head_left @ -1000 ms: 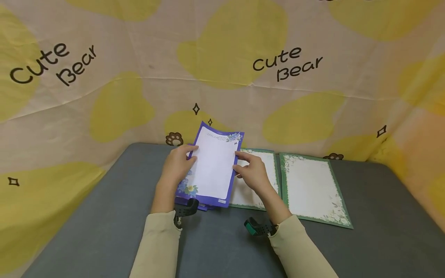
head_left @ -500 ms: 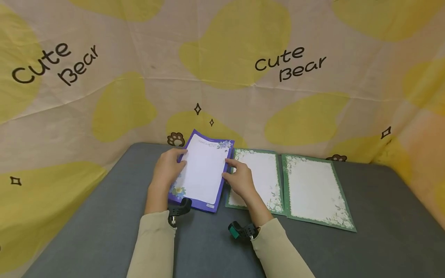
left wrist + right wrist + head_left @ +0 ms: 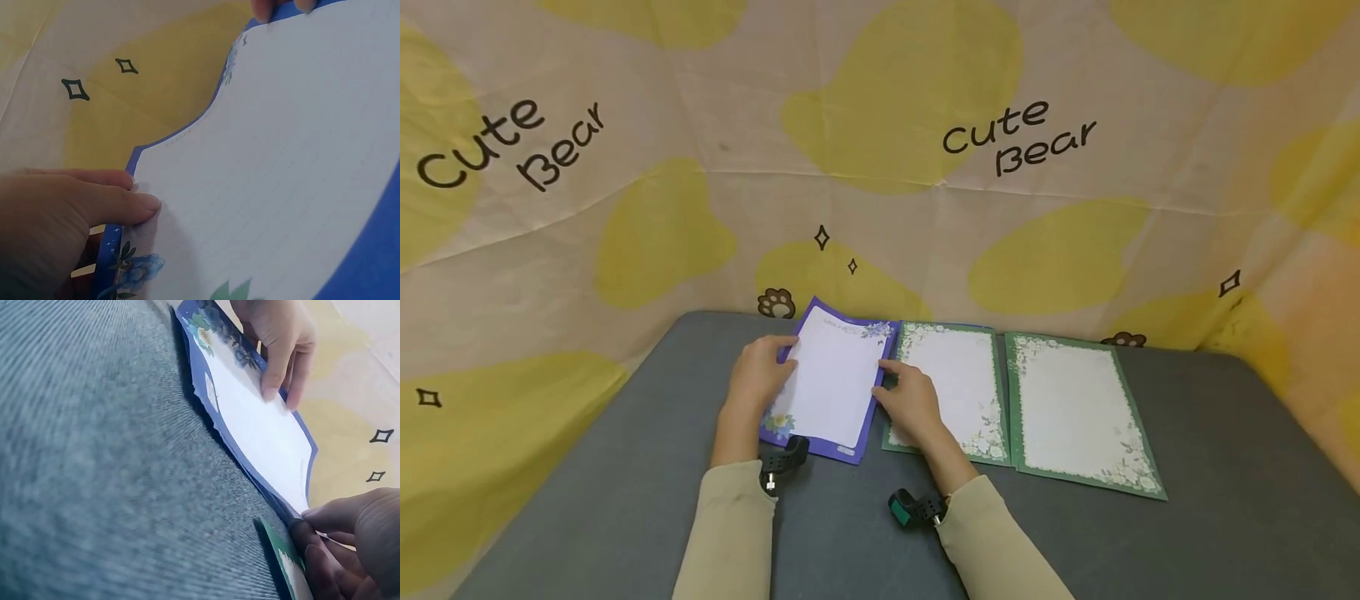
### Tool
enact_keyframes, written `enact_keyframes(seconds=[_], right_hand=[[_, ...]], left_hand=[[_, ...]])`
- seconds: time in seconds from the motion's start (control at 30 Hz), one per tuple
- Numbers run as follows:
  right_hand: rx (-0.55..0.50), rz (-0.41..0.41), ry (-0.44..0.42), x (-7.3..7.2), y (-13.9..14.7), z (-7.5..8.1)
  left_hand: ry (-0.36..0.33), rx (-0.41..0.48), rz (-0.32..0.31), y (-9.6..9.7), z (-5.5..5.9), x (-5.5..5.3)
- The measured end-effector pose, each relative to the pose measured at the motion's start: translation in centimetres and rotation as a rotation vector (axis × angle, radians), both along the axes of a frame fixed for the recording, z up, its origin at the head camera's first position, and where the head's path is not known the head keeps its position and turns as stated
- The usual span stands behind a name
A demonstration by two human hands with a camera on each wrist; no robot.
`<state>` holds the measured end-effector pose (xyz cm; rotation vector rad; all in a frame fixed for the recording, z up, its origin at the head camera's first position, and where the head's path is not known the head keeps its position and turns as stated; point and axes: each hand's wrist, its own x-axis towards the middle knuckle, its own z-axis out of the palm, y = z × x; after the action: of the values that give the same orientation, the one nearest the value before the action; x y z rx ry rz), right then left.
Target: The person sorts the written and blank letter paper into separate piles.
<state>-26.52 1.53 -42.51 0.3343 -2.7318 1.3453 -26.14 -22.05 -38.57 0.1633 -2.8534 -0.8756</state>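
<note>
A sheet of purple-bordered stationery paper [image 3: 831,375] with blue flowers in its corners lies between both hands, bowed so its far edge dips in the middle. My left hand [image 3: 757,372] pinches its left edge, the thumb on the white face. At the right edge my right hand [image 3: 912,400] pinches it between thumb and fingers. In the right wrist view more purple edges show just under the sheet [image 3: 262,437], near the table. Right of it lies a green-bordered floral sheet [image 3: 958,375], partly behind my right hand. A second green-bordered sheet [image 3: 1075,408] lies farther right.
The papers rest on a dark grey cloth-covered table [image 3: 850,533]. Behind the table hangs a yellow-patterned fabric backdrop [image 3: 880,108] with "Cute Bear" lettering. A thin blue edge peeks out behind the nearer green sheet.
Both hands have moved the purple-bordered sheet left and down toward the table, uncovering more of the nearer green-bordered sheet. The grips on its two edges have stayed the same.
</note>
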Motion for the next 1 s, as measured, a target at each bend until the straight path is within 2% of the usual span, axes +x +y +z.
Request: enact_keyframes(seconds=[0.17,0.3,0.43,0.53,0.63,0.77,1.0], right_hand=[[-0.005,-0.009,0.008,0.2,-0.1,-0.1],[-0.064,0.006,-0.005,0.4,-0.1,0.4],[-0.14,0.03,-0.079,0.7,0.0,1.6],[-0.16,0.056,-0.146,1.1,0.2,2.4],[-0.184,0.082,-0.212,1.3,0.1,2.7],[-0.235,0.102,-0.254,1.5,-0.2,2.6],[-0.235,0.126,-0.239,1.7,-1.0,2.4]], left_hand=[[-0.016,0.018,0.021,-0.1,-0.9,-0.1],[0.016,0.03,0.063,-0.2,-1.5,-0.2],[0.02,0.038,0.127,-0.5,-1.9,-0.1],[-0.01,0.053,0.16,-0.5,-1.8,0.0],[-0.037,0.085,0.165,-0.3,-1.6,0.0],[-0.056,0.127,0.146,-0.1,-1.3,-0.1],[-0.085,0.125,0.134,-0.1,-0.9,0.0]])
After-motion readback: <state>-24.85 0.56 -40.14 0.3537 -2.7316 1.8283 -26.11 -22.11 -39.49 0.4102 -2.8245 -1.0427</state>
